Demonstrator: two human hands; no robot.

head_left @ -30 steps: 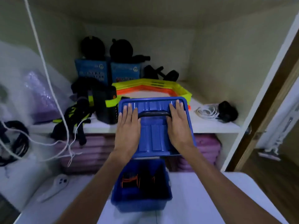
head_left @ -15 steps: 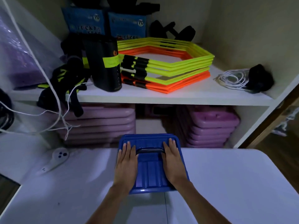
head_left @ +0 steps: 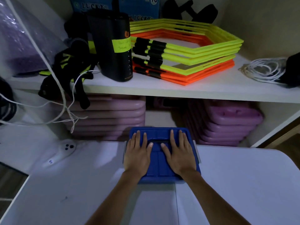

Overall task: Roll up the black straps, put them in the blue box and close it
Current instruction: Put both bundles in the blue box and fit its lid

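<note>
The blue box [head_left: 159, 176] stands on the white table at the far edge, with its blue lid [head_left: 158, 133] lying flat on top. My left hand [head_left: 138, 155] rests palm down on the lid's left half, fingers spread. My right hand [head_left: 178, 154] lies flat on the right half. Both thumbs point inward toward the dark handle [head_left: 156, 141] in the lid's middle. The black straps are hidden under the lid.
A white table [head_left: 235, 184] carries the box. A white controller [head_left: 62, 151] lies at its left. Behind, a shelf [head_left: 178, 90] holds yellow and orange hexagon rings [head_left: 186, 52], a black case [head_left: 113, 46], a white cord coil [head_left: 263, 70] and black-yellow straps [head_left: 69, 69]. Purple pads [head_left: 227, 124] sit below.
The lid came down from above the open box onto it, covering the contents. Both hands stayed flat on the lid and now press on it on the table.
</note>
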